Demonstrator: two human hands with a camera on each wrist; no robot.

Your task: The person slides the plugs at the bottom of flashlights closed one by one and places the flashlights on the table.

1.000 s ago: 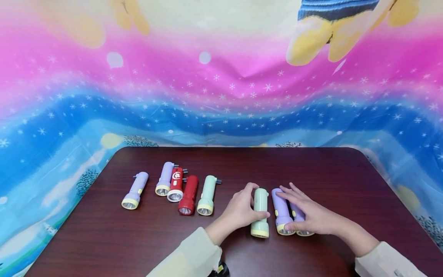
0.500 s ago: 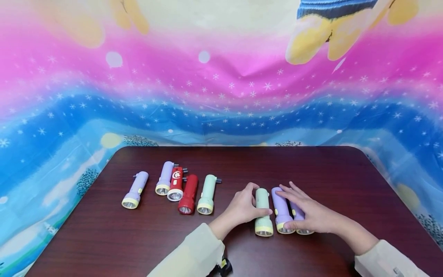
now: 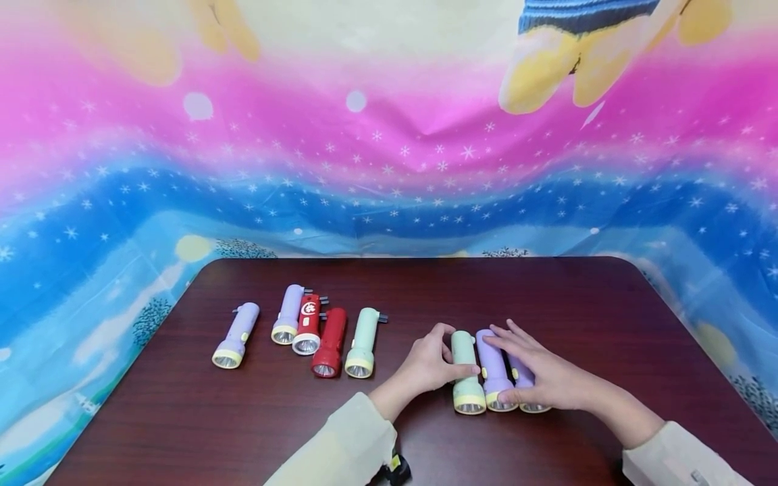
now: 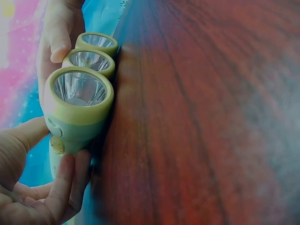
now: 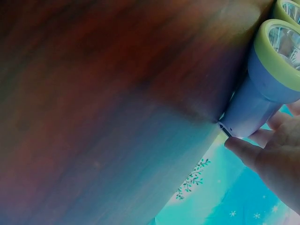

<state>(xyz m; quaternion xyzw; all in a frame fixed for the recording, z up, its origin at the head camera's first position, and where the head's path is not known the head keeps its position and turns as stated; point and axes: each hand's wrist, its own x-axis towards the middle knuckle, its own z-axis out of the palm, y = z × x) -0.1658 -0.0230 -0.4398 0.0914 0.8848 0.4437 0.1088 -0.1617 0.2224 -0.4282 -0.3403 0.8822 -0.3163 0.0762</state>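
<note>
My left hand [image 3: 428, 361] grips a pale green flashlight [image 3: 467, 389] with a yellow rim, thumb across its body and fingers behind it. Directly right of it lies a purple flashlight [image 3: 494, 358], their heads side by side. A second purple flashlight [image 3: 536, 408] sits under my right hand [image 3: 553, 378], mostly covered. That hand spans both purple ones, thumb at the nearer head and fingertips at the tail of the left one. The left wrist view has the three lenses in a row, green flashlight [image 4: 77, 119] closest. In the right wrist view, fingers curl beside the outer purple flashlight [image 5: 248, 105].
On the left half of the dark wood table [image 3: 425, 290] lie a lone purple flashlight [image 3: 237, 334], another purple flashlight [image 3: 288, 314], a red flashlight [image 3: 308, 322] with a white emblem, a plain red flashlight [image 3: 330, 344] and a green flashlight [image 3: 362, 341]. A printed cloth [image 3: 389, 169] hangs behind.
The left hand has slid the green flashlight to the right, and the gap to the purple pair has closed. My right hand has stayed nearly still on the purple flashlights.
</note>
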